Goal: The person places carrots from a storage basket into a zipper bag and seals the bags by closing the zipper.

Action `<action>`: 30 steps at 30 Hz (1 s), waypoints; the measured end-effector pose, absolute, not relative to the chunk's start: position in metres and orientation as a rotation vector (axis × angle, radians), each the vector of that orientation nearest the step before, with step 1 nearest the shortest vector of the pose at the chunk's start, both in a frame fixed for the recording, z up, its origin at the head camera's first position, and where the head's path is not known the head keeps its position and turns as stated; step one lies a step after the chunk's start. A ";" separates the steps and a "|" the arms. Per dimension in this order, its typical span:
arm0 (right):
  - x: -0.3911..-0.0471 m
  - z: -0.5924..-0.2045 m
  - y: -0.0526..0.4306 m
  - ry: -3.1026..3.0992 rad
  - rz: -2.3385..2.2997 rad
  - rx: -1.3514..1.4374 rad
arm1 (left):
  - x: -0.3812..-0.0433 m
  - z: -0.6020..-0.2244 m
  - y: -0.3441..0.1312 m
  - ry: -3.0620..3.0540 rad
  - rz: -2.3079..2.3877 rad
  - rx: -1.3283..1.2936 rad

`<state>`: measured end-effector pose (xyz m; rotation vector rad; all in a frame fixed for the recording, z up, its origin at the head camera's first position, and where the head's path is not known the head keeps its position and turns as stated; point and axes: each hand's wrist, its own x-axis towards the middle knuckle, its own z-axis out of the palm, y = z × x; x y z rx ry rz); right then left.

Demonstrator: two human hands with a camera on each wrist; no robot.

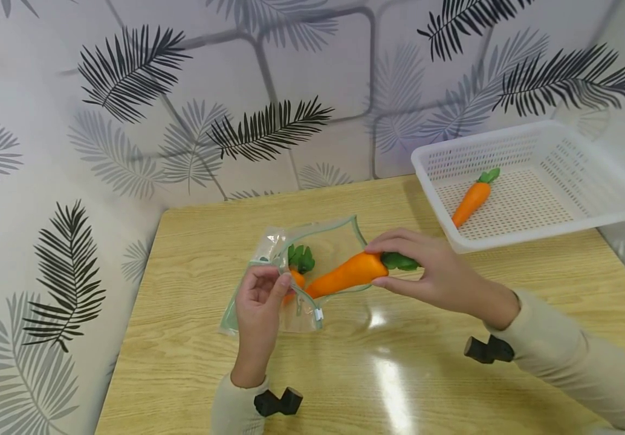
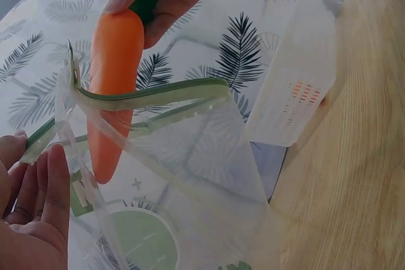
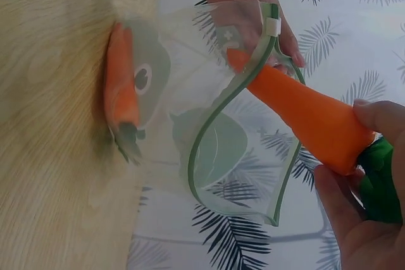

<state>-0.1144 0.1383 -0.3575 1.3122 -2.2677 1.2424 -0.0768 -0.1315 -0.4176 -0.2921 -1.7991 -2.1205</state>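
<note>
A clear zip bag with a green-edged mouth is spread wide on the table side. My left hand pinches the rim of its mouth between thumb and fingers. By its thick top, my right hand grips an orange toy carrot with green leaves. That carrot's tip points down inside the bag's mouth, seen in both wrist views. Another carrot lies at the bottom of the bag; its green leaves show through in the head view. A white slider sits at one end of the zip.
A white perforated basket stands at the back right of the wooden table, with one more carrot in it. Behind the table rises a leaf-patterned wall. Black wrist mounts are strapped to both sleeves.
</note>
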 end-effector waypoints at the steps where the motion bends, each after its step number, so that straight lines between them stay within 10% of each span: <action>1: -0.116 -0.361 0.138 -2.285 1.231 1.308 | -0.077 -0.417 -0.131 -1.801 -2.121 -0.290; 30: -0.109 -0.370 0.094 -2.455 1.374 1.456 | -0.076 -0.418 -0.127 -1.810 -2.130 -0.260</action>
